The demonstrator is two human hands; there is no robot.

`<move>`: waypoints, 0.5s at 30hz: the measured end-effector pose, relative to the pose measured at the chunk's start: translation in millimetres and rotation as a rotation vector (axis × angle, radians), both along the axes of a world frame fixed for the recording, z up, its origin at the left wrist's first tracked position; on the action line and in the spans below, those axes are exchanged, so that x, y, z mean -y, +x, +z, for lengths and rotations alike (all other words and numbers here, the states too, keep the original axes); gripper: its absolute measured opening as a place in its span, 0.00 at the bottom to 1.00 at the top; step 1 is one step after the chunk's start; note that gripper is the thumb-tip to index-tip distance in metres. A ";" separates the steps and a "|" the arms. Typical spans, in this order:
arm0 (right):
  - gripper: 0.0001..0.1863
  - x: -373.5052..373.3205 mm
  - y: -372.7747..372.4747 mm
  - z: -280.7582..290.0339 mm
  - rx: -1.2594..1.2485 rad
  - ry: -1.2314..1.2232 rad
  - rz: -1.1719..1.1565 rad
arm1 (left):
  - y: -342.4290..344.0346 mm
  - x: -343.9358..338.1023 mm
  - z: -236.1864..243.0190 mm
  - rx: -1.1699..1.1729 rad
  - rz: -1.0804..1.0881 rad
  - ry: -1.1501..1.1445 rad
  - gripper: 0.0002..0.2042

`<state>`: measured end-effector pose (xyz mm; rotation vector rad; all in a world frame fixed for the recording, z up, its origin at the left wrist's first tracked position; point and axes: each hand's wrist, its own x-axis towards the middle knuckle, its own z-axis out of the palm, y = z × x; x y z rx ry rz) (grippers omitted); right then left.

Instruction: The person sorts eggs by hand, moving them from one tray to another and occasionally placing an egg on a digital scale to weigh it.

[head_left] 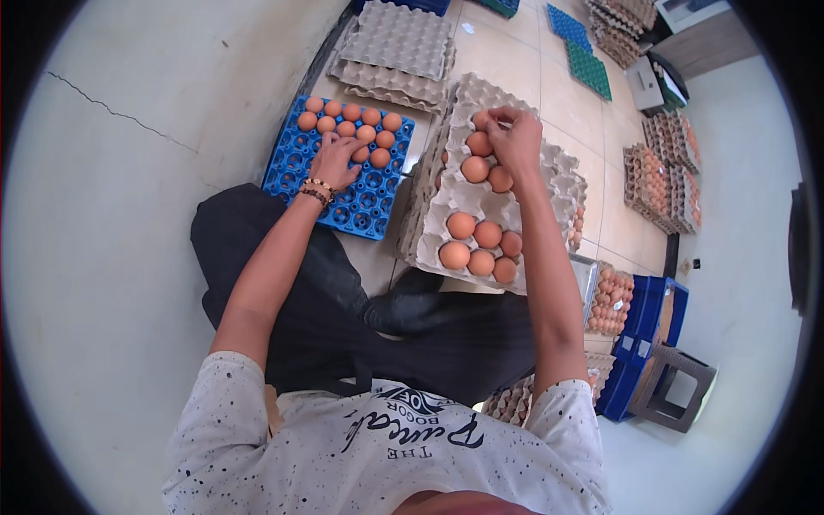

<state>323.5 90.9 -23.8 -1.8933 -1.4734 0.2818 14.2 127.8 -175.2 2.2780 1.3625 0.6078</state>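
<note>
My left hand (335, 161), with a bead bracelet at the wrist, rests over a blue plastic egg tray (360, 210), fingers apart and bent beside the brown eggs (379, 158) that fill the tray's far part. My right hand (506, 133) is closed on a brown egg (481, 121) at the upper part of a stack of grey cardboard trays (438, 206). More eggs (461, 225) sit in that top tray, in an upper group under my hand and a lower group nearer me, with bare cups between.
Empty cardboard trays (395, 39) are stacked beyond the blue tray. A cracked wall (120, 172) runs along the left. Stacked trays of eggs (652, 180), blue crates (635, 378) and a grey stool (678, 386) stand at right. Blue and green trays (588, 69) lie farther back.
</note>
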 end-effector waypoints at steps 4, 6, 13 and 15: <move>0.12 -7.6 -4.2 2.6 0.078 -0.079 0.038 | -9.2 -7.8 -6.0 -0.070 -0.023 0.085 0.24; 0.12 -9.6 -2.8 6.1 0.120 -0.091 0.059 | -7.4 -8.5 -3.2 -0.065 -0.034 0.068 0.24; 0.23 17.5 -18.4 23.2 0.123 0.214 0.126 | -10.1 -2.7 63.2 0.191 -0.102 -0.310 0.24; 0.25 44.6 -52.0 38.7 -0.186 0.214 0.319 | -5.1 10.1 97.2 0.468 -0.199 -0.512 0.24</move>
